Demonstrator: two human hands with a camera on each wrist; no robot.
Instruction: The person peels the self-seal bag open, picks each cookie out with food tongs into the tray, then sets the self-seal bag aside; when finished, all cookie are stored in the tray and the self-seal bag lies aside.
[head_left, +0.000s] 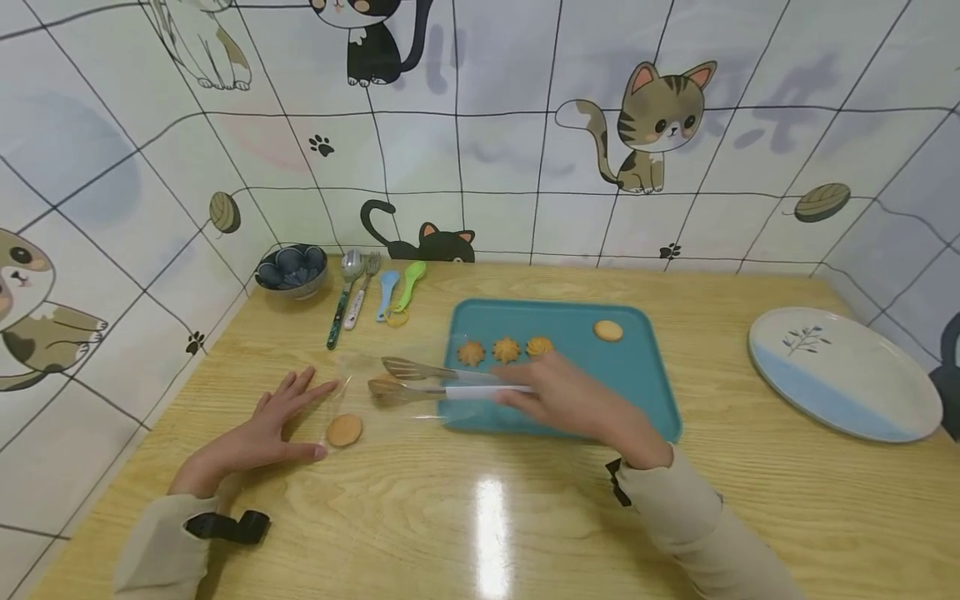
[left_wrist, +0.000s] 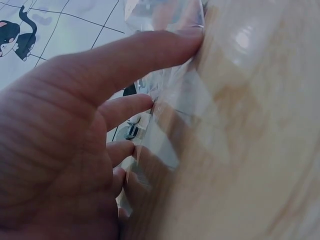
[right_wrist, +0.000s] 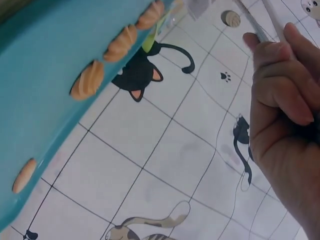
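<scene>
A clear plastic bag (head_left: 375, 400) lies flat on the wooden table (head_left: 480, 517), with a round cookie (head_left: 344, 430) inside it. My left hand (head_left: 318, 419) presses straight fingers on the bag's left edge; the left wrist view shows the fingers (left_wrist: 150, 55) on the clear film (left_wrist: 175, 95). My right hand (head_left: 525, 387) grips metal tongs (head_left: 420, 379) whose tips reach into the bag around a brownish cookie (head_left: 384, 384). Behind them a teal tray (head_left: 637, 375) holds three swirl cookies (head_left: 506, 349) and a round cookie (head_left: 607, 331). The right wrist view shows the hand (right_wrist: 280, 85), the tongs (right_wrist: 252, 30) and the tray (right_wrist: 45, 55).
A dark patterned bowl (head_left: 291, 268) stands at the back left, beside a spoon (head_left: 345, 296), a fork (head_left: 362, 287), and small blue (head_left: 387, 292) and green (head_left: 408, 283) spoons. An oval white and blue plate (head_left: 843, 371) lies at the right. Tiled walls close the back and left.
</scene>
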